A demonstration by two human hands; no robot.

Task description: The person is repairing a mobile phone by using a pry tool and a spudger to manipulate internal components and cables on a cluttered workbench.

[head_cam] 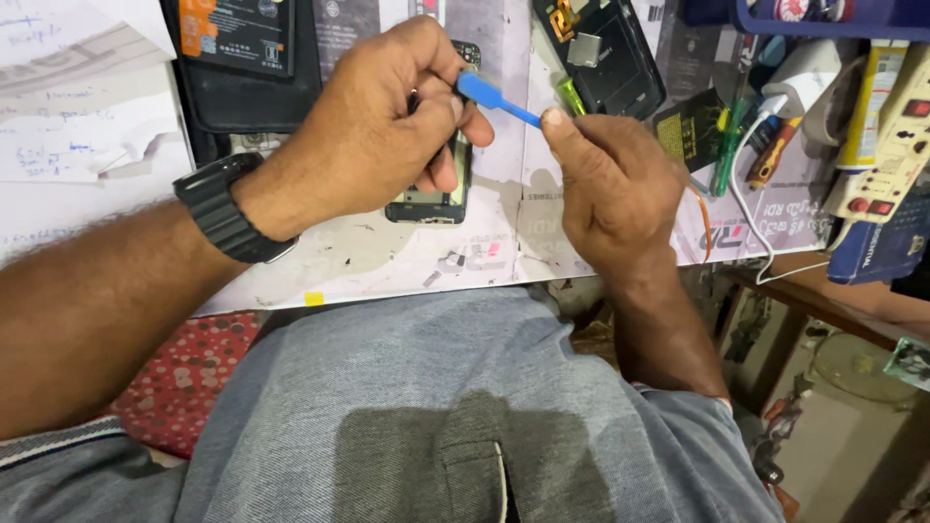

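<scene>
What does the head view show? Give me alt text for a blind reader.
Two bare hands pinch a thin blue plastic pry tool between them, the left hand at its wide end, the right hand at its tip. Beneath the left hand lies an opened black phone on a cluttered white workbench.

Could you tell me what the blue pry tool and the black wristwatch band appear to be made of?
The thin blue pry tool looks like matte plastic: uniform colour, no metallic glint. The black ridged wristwatch band seems rubber or resin, dull and segmented, though coated metal is possible.
</scene>
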